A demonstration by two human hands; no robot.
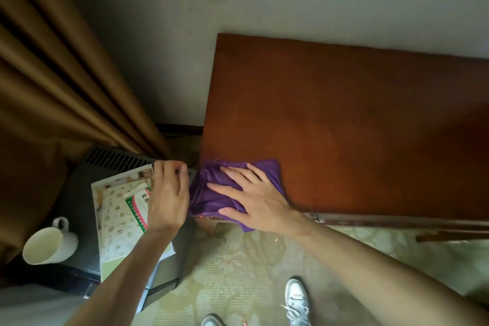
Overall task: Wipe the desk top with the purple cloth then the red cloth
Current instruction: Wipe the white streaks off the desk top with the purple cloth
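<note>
My right hand (254, 198) presses flat, fingers spread, on the purple cloth (211, 193) overhanging the desk top (344, 127) corner; left hand (169, 193), curled loosely over the booklets (119, 209), pinches nothing I can see; 1 outward sweep likely drags the cloth off.

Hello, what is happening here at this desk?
A person is wiping the wooden desk top. The right hand lies flat on the purple cloth, pressing it onto the near left corner of the desk. The left hand rests on a stack of papers on a low black unit beside the desk, near a white mug. No red cloth is visible.
</note>
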